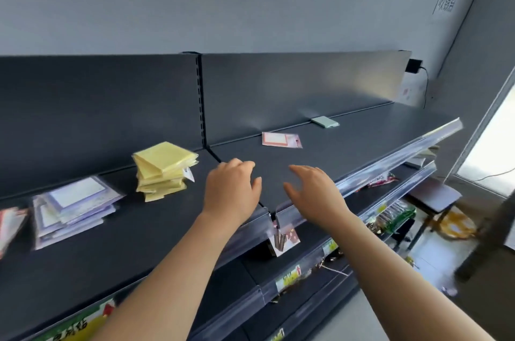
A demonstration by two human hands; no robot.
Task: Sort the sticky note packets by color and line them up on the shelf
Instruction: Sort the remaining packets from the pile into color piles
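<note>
My left hand (232,187) and right hand (312,193) hover empty, fingers loose.
A careless sweep could topple the uneven yellow stack (163,170).

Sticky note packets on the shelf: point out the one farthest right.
The pale green packet, flat by the back panel. The pink-bordered packet lies left of it; the yellow stack farther left.
</note>
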